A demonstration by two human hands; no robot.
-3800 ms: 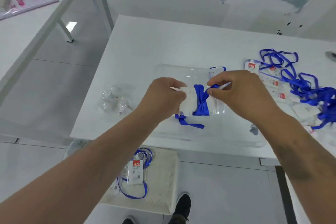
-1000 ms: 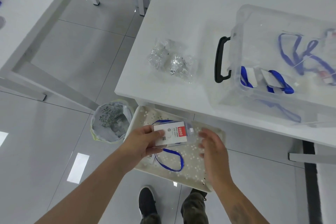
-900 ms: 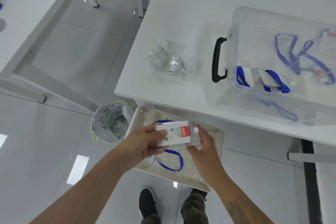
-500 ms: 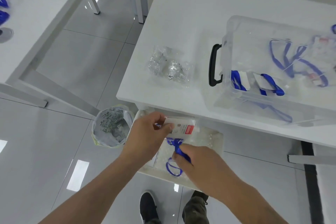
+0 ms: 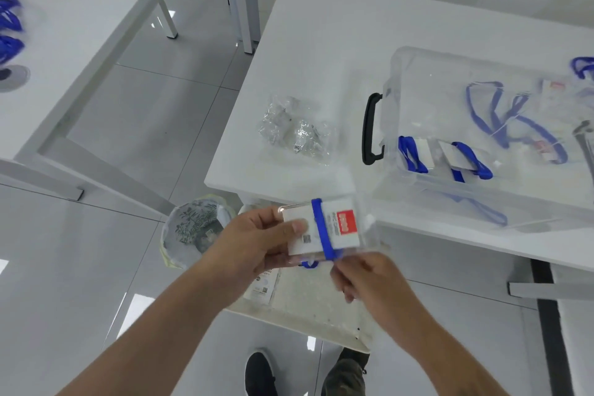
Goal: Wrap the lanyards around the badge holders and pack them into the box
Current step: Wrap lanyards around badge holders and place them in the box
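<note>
One badge holder (image 5: 324,228) in left hand (image 5: 254,241), right-hand (image 5: 366,276) fingers pinching its lanyard (image 5: 322,228); two wrapped in box (image 5: 482,190).

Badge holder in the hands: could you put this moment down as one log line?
step: wrapping | left hand: holds badge holder | right hand: pulls blue lanyard across it | box: open, two wrapped badges inside

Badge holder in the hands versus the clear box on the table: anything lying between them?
Head view: only bare white table edge lies between the badge holder and the clear box.
</note>
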